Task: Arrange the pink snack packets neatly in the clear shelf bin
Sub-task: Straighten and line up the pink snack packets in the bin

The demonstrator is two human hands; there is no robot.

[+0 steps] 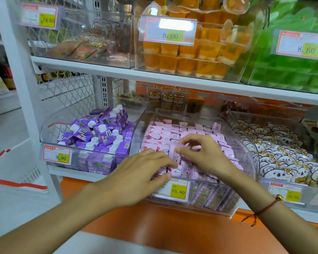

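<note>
The white shelf carries clear bins side by side, and your work is the middle bin, tilted toward you so its stock faces out. The pink packets fill it in rough rows, loosest near the front lip. Your left hand lies flat, fingers straight, probably bracing the front row. Your right hand pinches one packet upright, apparently to slot it in line.

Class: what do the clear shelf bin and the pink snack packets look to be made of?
Clear shelf bin: likely rigid glossy plastic; see-through walls catching glare.
Pink snack packets: probably thin plastic film with slight sheen; crimped ends suggest sealed wrappers.
</note>
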